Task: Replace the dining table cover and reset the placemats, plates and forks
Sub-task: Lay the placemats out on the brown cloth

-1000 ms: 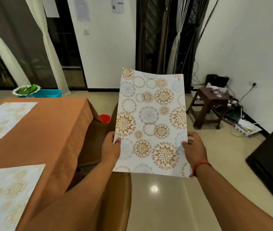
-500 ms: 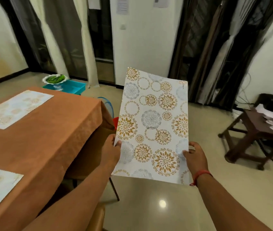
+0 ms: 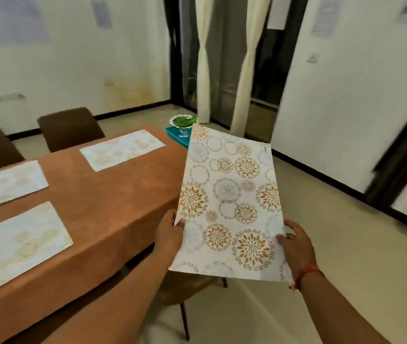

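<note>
The view has swung left since the earlier frames: more of the bench now shows, three laid placemats where two were seen before, and the dark stool and cables on the right have gone out of sight. The held placemat keeps the same place between the hands.

Nearest, the left hand (image 3: 168, 234) pinches the left edge of the flower-patterned placemat (image 3: 229, 207), thumb on top and fingers beneath. The right hand (image 3: 296, 247) grips the right edge in the same way; a red thread (image 3: 308, 274) circles that wrist. The placemat is held in the air, its long side running away from the person, just beside the right end of the bench and over the floor and the seat of a brown chair (image 3: 185, 286) tucked under that end.

The bench carries an orange-brown cover (image 3: 113, 199) hanging over its edges. On it lie three pale placemats: one near the left edge of view (image 3: 16, 242), one behind it (image 3: 6, 184), and one farther along (image 3: 123, 152). All lie flat and apart from each other.

Beyond the bench stand two more brown chairs (image 3: 70, 127). Past the far corner a green dish (image 3: 182, 120) sits on a teal box (image 3: 176, 135) on the floor, before cream curtains (image 3: 203, 58).
</note>
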